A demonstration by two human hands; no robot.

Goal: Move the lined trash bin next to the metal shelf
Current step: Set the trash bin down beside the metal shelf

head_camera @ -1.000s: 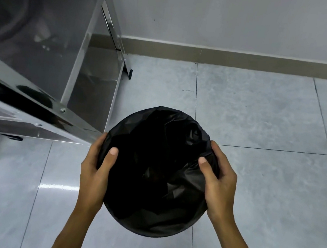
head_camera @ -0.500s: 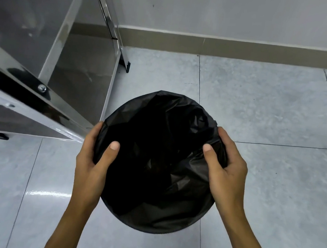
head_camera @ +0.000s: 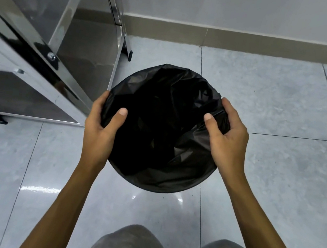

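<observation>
Your left hand (head_camera: pixel 100 127) and right hand (head_camera: pixel 227 141) clasp the lined trash bin (head_camera: pixel 159 165) rim beside the metal shelf (head_camera: pixel 41 60); only releasing it seems left.

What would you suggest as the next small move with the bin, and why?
Probably lower the trash bin straight down onto the floor tiles and only then let go. Both the left hand and right hand grip its bag-covered rim, and it already sits right beside the metal shelf corner, so little sideways travel seems needed. Whether its base touches the floor cannot be told.
</observation>
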